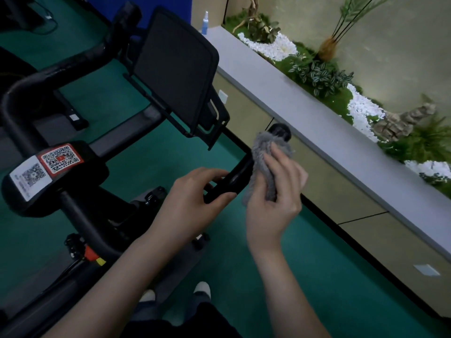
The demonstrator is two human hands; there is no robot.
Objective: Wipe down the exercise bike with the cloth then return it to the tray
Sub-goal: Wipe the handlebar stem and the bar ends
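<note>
Head view: my left hand point(192, 193), fingers curled round the handlebar point(234, 179), steadies; my right hand point(275, 198) grasps the cloth point(263, 154), best wrapped snug and twisted.

I see a dark green carpet floor point(317, 276) under everything. On the right runs a long grey stone worktop point(305, 111) above beige cabinet fronts point(329, 189). A small clear spray bottle with blue liquid point(205, 23) stands upright at its far end. Behind the worktop lies a planter bed with green moss, striped leafy plants point(319, 74), bands of white pebbles point(361, 111) and a rough grey-brown rock point(402, 120). A small white square plate point(223, 96) sits on the cabinet front, and a pale rectangular plate point(425, 270) lies in the floor. A blue wall panel point(168, 6) shows at the top.
</note>
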